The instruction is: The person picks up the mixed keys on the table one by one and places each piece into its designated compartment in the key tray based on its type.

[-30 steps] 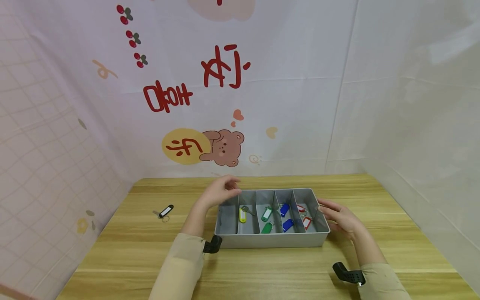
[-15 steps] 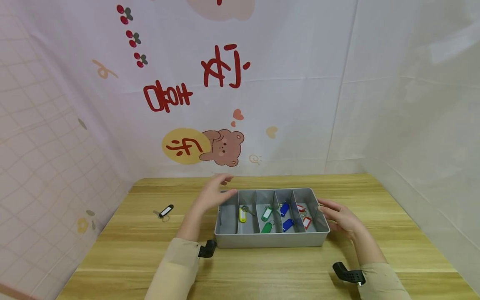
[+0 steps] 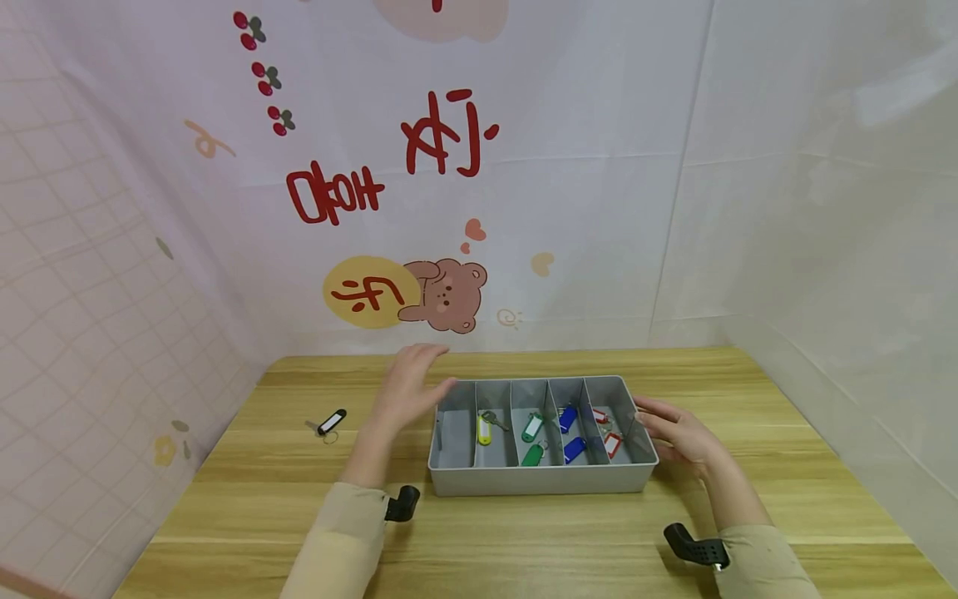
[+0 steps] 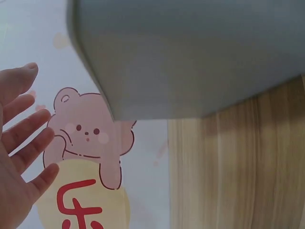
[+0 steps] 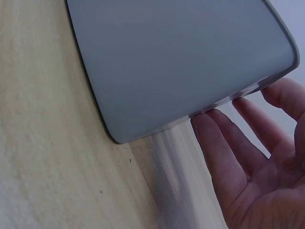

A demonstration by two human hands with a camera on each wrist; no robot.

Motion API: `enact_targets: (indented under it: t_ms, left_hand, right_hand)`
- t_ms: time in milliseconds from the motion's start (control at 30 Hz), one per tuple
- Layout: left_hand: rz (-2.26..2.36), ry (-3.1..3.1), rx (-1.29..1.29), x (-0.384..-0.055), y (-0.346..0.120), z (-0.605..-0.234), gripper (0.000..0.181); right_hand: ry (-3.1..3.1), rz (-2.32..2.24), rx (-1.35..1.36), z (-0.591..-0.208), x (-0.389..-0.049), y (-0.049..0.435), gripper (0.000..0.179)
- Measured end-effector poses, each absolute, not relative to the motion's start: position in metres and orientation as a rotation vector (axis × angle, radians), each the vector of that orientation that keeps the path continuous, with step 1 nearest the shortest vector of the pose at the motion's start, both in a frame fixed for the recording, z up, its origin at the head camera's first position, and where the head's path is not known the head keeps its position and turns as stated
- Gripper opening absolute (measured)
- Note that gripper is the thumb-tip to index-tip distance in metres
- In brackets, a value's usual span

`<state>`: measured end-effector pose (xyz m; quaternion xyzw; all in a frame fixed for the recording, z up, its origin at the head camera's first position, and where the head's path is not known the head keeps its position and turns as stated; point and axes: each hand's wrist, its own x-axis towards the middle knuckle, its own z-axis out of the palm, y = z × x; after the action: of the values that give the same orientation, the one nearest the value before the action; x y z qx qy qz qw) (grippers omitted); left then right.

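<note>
A grey tray (image 3: 542, 481) split into compartments stands on the table. In its second compartment from the left lie a yellow key tag (image 3: 483, 429) and a key (image 3: 495, 420). Further right come two green key tags (image 3: 533, 427), two blue key tags (image 3: 575, 449) and two red key tags (image 3: 612, 445), each colour in its own compartment. Only bare floor shows in the leftmost one. My left hand (image 3: 404, 391), holding nothing, hovers beside the tray's back left corner, fingers spread. The fingertips of my right hand (image 3: 683, 439) touch the tray's right wall (image 5: 181, 62), fingers fairly straight.
A black key tag (image 3: 332, 422) with a key and ring lies on the wooden table (image 3: 524, 549) left of the tray. A printed white cloth (image 3: 584, 208) hangs behind the table, with cloth on both sides too.
My left hand has moved left, from above the tray's back left corner to just outside it. The right hand and the tray have stayed still.
</note>
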<state>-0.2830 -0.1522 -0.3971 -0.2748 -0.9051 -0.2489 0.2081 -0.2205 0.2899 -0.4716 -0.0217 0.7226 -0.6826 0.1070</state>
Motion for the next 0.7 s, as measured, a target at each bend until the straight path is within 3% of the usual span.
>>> enact_targets:
  t_ms: [700]
  left_hand:
    - [-0.513, -2.566, -0.640, -0.285, -0.213, -0.415, 0.053]
  right_hand:
    - [2.105, -2.023, -0.065, -0.468, -0.219, 0.288, 0.063]
